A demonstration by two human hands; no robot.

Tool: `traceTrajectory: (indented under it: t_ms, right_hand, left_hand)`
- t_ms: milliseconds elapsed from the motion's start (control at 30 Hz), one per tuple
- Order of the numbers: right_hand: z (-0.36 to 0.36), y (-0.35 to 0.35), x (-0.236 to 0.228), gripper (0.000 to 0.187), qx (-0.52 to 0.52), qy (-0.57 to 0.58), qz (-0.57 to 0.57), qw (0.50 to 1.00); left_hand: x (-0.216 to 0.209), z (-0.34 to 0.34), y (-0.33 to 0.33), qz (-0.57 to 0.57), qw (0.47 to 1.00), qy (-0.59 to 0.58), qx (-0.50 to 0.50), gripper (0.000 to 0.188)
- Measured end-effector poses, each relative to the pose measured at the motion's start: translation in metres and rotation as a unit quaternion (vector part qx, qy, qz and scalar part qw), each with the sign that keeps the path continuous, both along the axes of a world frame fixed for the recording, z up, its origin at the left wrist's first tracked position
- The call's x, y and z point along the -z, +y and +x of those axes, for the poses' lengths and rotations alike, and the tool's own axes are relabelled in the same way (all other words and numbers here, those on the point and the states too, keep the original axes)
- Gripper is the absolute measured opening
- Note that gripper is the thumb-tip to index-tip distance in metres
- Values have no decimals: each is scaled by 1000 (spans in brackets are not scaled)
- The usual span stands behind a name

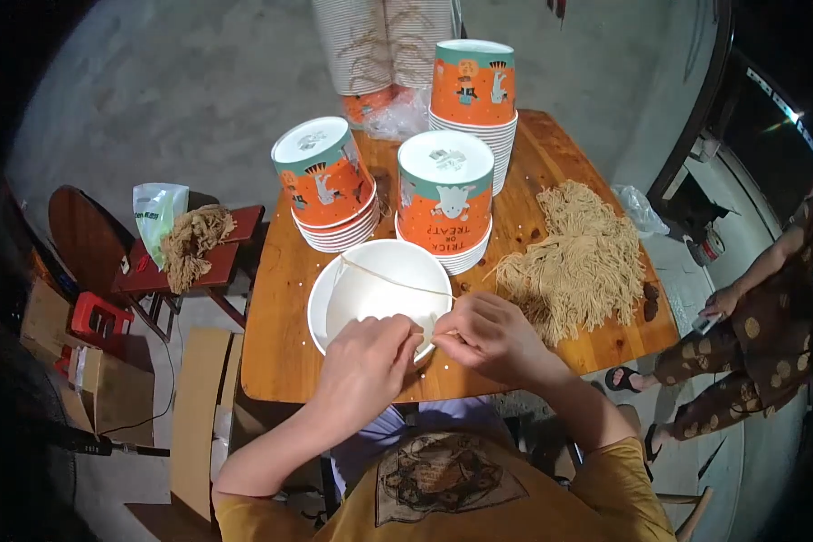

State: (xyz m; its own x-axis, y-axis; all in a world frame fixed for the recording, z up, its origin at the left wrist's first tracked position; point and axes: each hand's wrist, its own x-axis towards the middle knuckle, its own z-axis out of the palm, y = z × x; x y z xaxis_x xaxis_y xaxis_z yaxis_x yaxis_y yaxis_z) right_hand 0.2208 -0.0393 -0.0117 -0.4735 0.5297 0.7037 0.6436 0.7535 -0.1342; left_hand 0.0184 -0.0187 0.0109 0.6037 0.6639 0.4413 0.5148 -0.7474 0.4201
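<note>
A white paper bucket (339, 303) tilts at the table's near edge, its open mouth facing me. A thin tan cord (390, 279) runs across the mouth, from the far left rim toward my right hand. My right hand (490, 332) is closed in a pinch at the right rim, with the cord leading into its fingers. Beside it, my left hand (369, 355) is closed at the near rim, its fingertips nearly touching the right ones. What the left fingertips pinch is hidden.
Upside-down stacks of printed orange-and-green buckets stand beyond (325, 185), (444, 199), (475, 90). Bundled tan cords (578, 271) lie at right on the wooden table (280, 370). More cord (194, 244) hangs over a red stool at left. A person (750, 334) holding a phone is at right.
</note>
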Motion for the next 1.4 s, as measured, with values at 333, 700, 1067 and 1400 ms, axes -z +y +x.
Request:
traceTrajectory:
  t_ms: [333,700,1067,1400]
  right_hand:
    - [2,-10,-4,10,-22,73,-165,983]
    - [-20,-4,-8,4,-17,142,-307,941]
    - [-13,4,-28,9,-70,224,-464,854]
    - [-20,19,-49,4,-123,78,-274,951]
  left_hand:
    - [13,-15,2,90,994,-37,51,9]
    - [-124,-2,88,-2,997,-77,-26,54]
    - [10,-38,-9,12,999,19,25,24]
    - [6,-71,8,66,996,38,37,15]
